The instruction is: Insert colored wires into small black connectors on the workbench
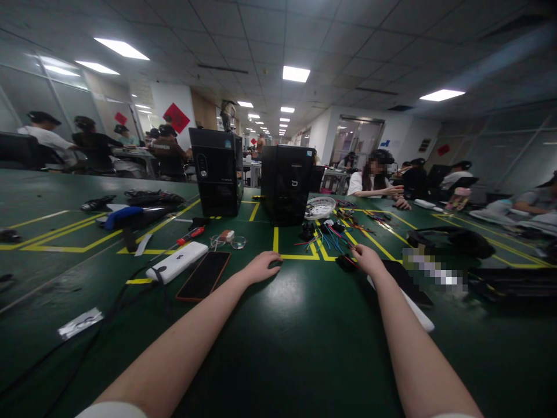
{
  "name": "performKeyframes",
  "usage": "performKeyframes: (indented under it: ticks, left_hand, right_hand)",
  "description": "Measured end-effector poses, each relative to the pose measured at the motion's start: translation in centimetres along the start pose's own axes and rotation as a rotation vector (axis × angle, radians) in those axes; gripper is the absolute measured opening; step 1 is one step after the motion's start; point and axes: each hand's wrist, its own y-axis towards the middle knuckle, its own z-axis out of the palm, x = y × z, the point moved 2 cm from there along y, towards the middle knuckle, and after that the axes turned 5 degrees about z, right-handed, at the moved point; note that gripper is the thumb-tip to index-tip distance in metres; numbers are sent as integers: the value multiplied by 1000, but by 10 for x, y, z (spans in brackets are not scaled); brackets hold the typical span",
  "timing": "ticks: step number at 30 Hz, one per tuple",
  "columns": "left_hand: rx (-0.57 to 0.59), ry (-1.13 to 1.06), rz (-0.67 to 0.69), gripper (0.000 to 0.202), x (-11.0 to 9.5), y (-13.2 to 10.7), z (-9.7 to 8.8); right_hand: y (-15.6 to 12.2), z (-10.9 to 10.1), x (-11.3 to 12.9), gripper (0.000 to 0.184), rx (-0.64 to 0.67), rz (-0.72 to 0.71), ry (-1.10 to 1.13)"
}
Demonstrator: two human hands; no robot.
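Note:
My left hand rests on the green table, fingers loosely stretched and thumb apart, with nothing in it. To its left lie a dark phone with an orange edge and a white power bank. My right hand reaches to a bundle of coloured cables, its fingers drawn together at the near end. What they pinch is too small to make out. A black connector piece lies just beside those fingers. Under the right wrist are a black flat device and a white item, partly covered by the forearm.
Two black computer towers stand upright ahead. A white basket, glasses, a red screwdriver and a blue-handled tool lie around. A black cord crosses the left side. Another person sits across the table.

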Motion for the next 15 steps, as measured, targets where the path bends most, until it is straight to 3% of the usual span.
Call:
performKeyframes:
  ticks: [8, 15]
  left_hand:
    - [-8, -8, 5, 31, -1, 0, -2]
    - [-9, 11, 11, 31, 1, 0, 0]
  right_hand:
    - [-5, 0, 10, 20, -68, -7, -99]
    - [-4, 4, 12, 15, -44, -27, -150]
